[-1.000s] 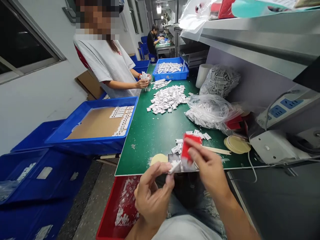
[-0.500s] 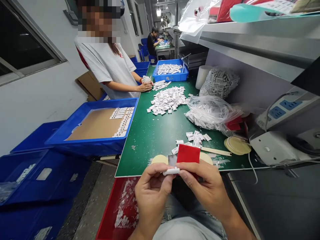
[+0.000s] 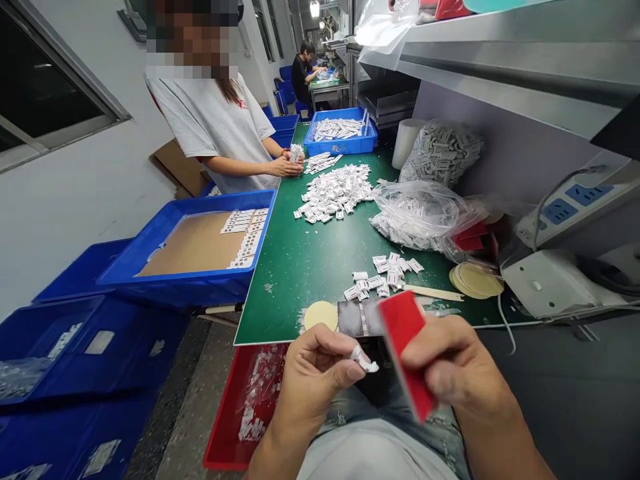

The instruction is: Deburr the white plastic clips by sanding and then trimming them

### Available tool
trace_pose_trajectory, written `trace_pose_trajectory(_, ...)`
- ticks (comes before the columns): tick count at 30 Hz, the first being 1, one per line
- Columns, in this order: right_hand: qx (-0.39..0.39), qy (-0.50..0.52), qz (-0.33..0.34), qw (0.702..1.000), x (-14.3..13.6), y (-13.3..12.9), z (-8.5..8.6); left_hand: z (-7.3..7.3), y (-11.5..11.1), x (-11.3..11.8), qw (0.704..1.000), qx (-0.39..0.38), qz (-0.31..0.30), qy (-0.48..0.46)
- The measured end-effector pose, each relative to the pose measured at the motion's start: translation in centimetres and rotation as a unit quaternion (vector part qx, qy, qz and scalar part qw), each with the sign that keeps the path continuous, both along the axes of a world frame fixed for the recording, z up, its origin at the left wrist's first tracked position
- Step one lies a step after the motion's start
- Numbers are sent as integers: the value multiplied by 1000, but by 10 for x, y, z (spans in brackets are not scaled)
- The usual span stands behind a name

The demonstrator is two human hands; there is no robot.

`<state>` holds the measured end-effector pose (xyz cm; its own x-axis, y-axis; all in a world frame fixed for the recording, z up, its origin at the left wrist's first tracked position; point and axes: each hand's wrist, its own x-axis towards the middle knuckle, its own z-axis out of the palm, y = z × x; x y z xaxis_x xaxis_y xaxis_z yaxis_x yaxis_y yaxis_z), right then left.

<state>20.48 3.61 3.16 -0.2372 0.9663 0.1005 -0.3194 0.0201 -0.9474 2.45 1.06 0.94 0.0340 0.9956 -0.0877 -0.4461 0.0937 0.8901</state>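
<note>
A small white plastic part (image 3: 365, 361) is pinched between the thumb and forefinger of the left hand (image 3: 313, 380), low in the view and above the person's lap. The part is thin, pale and slightly curved, with a ragged edge, and it juts out to the right past the fingertips. Just beside it, a flat red rectangular pad (image 3: 406, 353) is gripped in the right hand (image 3: 457, 377), whose fingers are closed round its lower half; the pad is tilted, its upper end pointing up and to the left. The two things are held near one another but apart.

Below the hands, a red bin (image 3: 235, 413) with white pieces in it is seen on the floor. Beyond the hands, the near edge of the green worktop (image 3: 305, 267) carries a pale round disc (image 3: 321, 315), a grey strip (image 3: 357, 317) and a small cluster of white parts (image 3: 385, 277). To the right, a stack of discs (image 3: 476, 280) is placed. Farther back, a clear bag of parts (image 3: 420, 217) and a loose heap of white parts (image 3: 335, 193) are laid out. At the left, a blue crate (image 3: 190, 287) lined with cardboard is set beside the worktop. At the far end, a co-worker in a white shirt (image 3: 215, 130) is seen holding parts, near a blue tray (image 3: 343, 143).
</note>
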Motion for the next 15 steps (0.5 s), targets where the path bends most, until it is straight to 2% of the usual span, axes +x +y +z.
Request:
trace_pose_trajectory(1, -2, -14, 10, 1000, -1, 6, 1, -1, 0, 1, 1000, -6, -16, -19)
trace_pose_trajectory(4, -19, -53, -45, 997, -3, 23, 4, -2, 0, 2, 999, -10, -42, -32)
trace_pose_trajectory(7, -42, -49, 26, 998, -3, 28, 5, -4, 0, 1, 998, -11, -37, -41)
trace_pose_trajectory(10, -67, -30, 24, 997, -2, 27, 3, -6, 0, -1, 999, -2, -23, -40)
trace_pose_trajectory(14, -91, -26, 25, 995, -6, 32, -4, -4, -4, -2, 995, 54, -64, -61)
trace_pose_trajectory(15, -96, -19, -11, 995, -7, 35, -7, -2, -6, -2, 991, 88, -76, -63)
